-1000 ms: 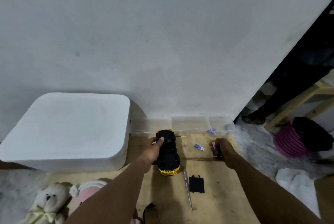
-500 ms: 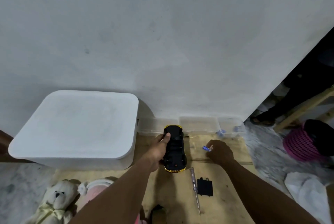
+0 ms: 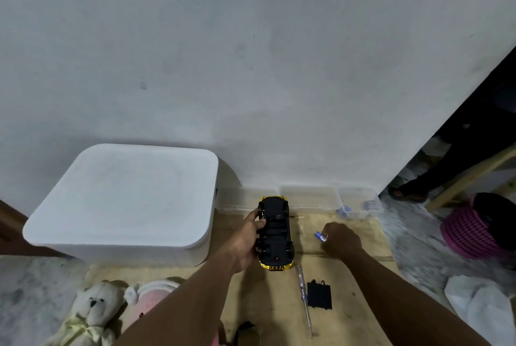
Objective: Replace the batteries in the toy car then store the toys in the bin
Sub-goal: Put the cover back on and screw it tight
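A yellow toy car (image 3: 275, 234) lies upside down on the wooden board, black underside up. My left hand (image 3: 247, 236) grips its left side. My right hand (image 3: 339, 239), to the car's right, pinches a small blue battery (image 3: 320, 236) just above the board. The black battery cover (image 3: 319, 295) and a clear-handled screwdriver (image 3: 304, 298) lie in front of the car. A large white lidded bin (image 3: 122, 203) stands at the left against the wall.
Clear plastic compartment trays (image 3: 310, 200) line the wall, with more blue batteries (image 3: 344, 210) in the right one. A white teddy bear (image 3: 92, 315) and a pink plush toy (image 3: 150, 298) lie at the lower left. A pink basket (image 3: 469, 234) sits at the right.
My right hand has closed on a blue battery and lifted it slightly off the board. My left hand keeps holding the car. The camera has tilted a little.
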